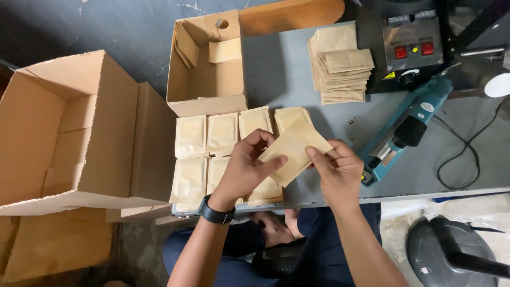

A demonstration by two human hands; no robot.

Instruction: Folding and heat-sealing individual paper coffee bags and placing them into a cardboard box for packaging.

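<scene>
Both hands hold one tan paper pouch (295, 148) above the grey table (340, 114). My left hand (247, 169), with a black watch on its wrist, pinches the pouch's left end. My right hand (338, 170) grips its right lower edge. Beneath the hands, several filled tan pouches (206, 135) lie flat in two rows along the table's front left part. A stack of flat empty pouches (340, 64) rests at the back of the table.
A small open cardboard box (207, 95) stands on the table behind the rows. A large open cardboard box (64, 133) sits to the left, off the table. A teal heat sealer (409, 127) with a black control box (411, 45) lies at right, with a black cable (467, 159) beside it.
</scene>
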